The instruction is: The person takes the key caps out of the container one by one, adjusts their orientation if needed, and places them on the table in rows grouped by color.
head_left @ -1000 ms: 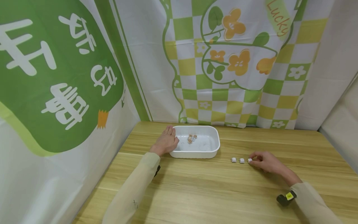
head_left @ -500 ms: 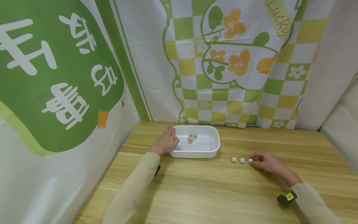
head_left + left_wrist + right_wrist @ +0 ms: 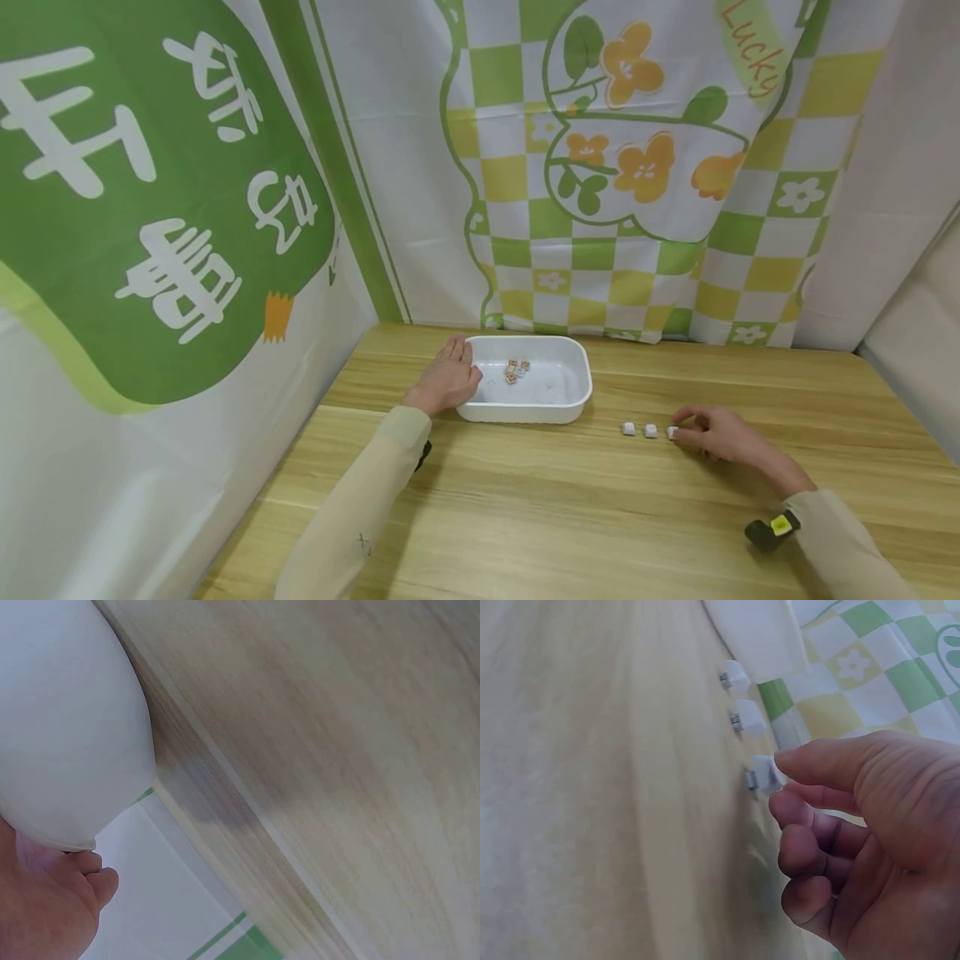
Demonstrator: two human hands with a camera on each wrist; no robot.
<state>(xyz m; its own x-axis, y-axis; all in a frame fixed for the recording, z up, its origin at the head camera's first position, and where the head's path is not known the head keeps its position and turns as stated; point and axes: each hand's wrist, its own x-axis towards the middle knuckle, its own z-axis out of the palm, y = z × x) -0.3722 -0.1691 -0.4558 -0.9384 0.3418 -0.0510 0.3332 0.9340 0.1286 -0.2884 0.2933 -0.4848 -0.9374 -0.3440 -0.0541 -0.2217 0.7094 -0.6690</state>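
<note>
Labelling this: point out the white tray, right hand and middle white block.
White tray (image 3: 525,413), head view, front wall.
Right hand (image 3: 723,434), head view, its back.
Middle white block (image 3: 751,718), right wrist view, white body.

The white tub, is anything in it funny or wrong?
One thing stands out: in the white tub, a single pale grey block lies among tan blocks, so its colour looks odd. They're jumbled, too. The blocks are too small here to check for damage.

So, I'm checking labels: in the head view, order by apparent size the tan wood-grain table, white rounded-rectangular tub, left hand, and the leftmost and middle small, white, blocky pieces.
1. Wood-grain table
2. White tub
3. Left hand
4. Leftmost white piece and middle white piece: they look alike, so I won't rank them.
</note>
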